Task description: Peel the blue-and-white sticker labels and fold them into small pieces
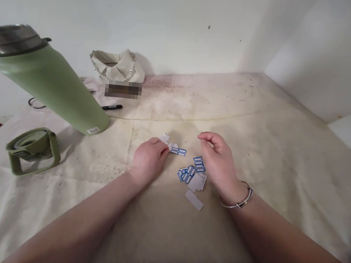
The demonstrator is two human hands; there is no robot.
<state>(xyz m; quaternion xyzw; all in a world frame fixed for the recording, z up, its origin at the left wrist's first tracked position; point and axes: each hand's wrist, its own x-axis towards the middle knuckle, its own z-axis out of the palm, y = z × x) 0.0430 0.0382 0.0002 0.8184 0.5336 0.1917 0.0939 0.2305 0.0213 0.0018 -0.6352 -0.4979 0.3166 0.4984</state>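
My left hand (pixel 150 157) is closed, its thumb and fingers pinching a small blue-bordered label sheet (pixel 178 151). Plain white slips (pixel 164 137) show just beyond those fingertips. To the right, my right hand (pixel 219 158) is loosely curled, with its fingertips a little apart from the thumb and nothing visible between them. Beside its palm lies a loose pile of label sheets (pixel 187 173), some with blue frames facing up, others showing blank white backs (pixel 194 182). One white strip (pixel 194 200) lies separately, nearer to me. A silver bangle (pixel 239 204) circles my right wrist.
At left, a tall green bottle (pixel 59 83) with a steel rim stands near its green lid (pixel 33 149), which has a loop handle. Behind are a black pen (pixel 112 107) and a cream bag (pixel 119 66) with a pearl chain. A wrinkled beige cloth (pixel 272 157) covers the table.
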